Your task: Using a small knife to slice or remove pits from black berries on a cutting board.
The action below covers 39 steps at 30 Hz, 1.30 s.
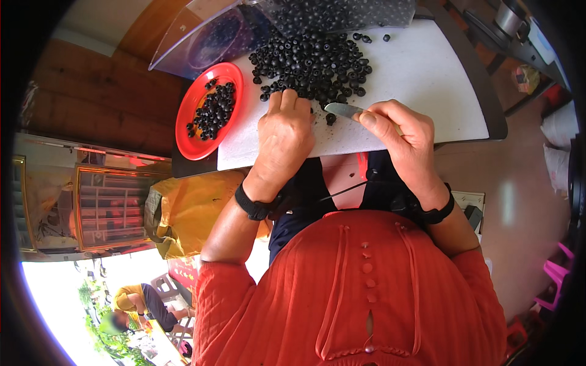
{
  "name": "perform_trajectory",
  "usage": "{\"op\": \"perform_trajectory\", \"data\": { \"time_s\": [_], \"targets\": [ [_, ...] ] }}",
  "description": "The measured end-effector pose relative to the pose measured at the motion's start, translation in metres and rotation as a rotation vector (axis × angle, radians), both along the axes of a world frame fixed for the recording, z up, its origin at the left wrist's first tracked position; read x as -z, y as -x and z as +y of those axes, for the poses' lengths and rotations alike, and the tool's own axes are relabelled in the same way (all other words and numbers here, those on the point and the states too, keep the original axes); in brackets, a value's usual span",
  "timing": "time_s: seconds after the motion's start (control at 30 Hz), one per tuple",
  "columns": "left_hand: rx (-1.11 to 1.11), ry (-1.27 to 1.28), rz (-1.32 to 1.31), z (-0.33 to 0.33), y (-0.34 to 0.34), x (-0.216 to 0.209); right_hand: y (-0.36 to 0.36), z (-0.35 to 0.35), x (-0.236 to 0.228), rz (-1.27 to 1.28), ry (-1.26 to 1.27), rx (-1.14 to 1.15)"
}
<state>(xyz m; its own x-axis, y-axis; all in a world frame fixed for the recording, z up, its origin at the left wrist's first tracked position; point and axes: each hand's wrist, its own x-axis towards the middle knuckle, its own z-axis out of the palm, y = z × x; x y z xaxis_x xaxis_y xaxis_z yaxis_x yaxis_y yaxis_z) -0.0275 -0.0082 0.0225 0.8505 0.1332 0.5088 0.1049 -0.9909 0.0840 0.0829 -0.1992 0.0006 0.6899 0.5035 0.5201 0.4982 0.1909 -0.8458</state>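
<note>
A heap of small round black pieces (308, 61), some with a pale ring or hollow on top, lies on a white board (452, 85). At the heap's near edge is my left hand (285, 131), its fingers curled down and closed; whatever they pinch is hidden beneath them. My right hand (400, 131) grips a small knife (345, 110), with the blade pointing left toward my left fingers. One loose black piece (331, 119) sits just below the blade tip. Dark crumbs are scattered on the board between my hands.
A red plate (183, 131) with more black pieces stands left of the heap. Clear plastic sheeting or a bin (201, 36) rises behind it. A yellow bag (189, 213) is below the table's left side. Another person (137, 302) sits farther off, lower left.
</note>
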Motion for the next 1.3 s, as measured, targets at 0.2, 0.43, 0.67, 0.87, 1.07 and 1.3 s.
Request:
{"op": "perform_trajectory", "data": {
  "time_s": [0.2,0.43,0.67,0.87,1.07,1.3],
  "targets": [
    [0.027,0.047,0.024,-0.005,0.016,0.002,0.001,0.000,0.001,0.004,-0.018,-0.002],
    [0.111,0.172,-0.107,0.004,0.013,0.013,0.003,0.003,0.001,-0.036,-0.004,0.005],
    [0.130,1.260,-0.095,-0.005,0.025,0.008,0.004,0.008,0.003,-0.242,0.138,0.104],
    [0.282,1.711,-0.197,-0.006,0.025,0.016,0.005,0.009,-0.001,-0.177,0.175,0.105],
    [0.431,1.814,-0.258,-0.004,0.024,0.021,0.004,0.008,-0.001,-0.156,0.194,0.105],
    [0.421,1.857,-0.250,-0.007,0.024,0.020,0.003,0.008,-0.001,-0.161,0.222,0.101]
  ]
}}
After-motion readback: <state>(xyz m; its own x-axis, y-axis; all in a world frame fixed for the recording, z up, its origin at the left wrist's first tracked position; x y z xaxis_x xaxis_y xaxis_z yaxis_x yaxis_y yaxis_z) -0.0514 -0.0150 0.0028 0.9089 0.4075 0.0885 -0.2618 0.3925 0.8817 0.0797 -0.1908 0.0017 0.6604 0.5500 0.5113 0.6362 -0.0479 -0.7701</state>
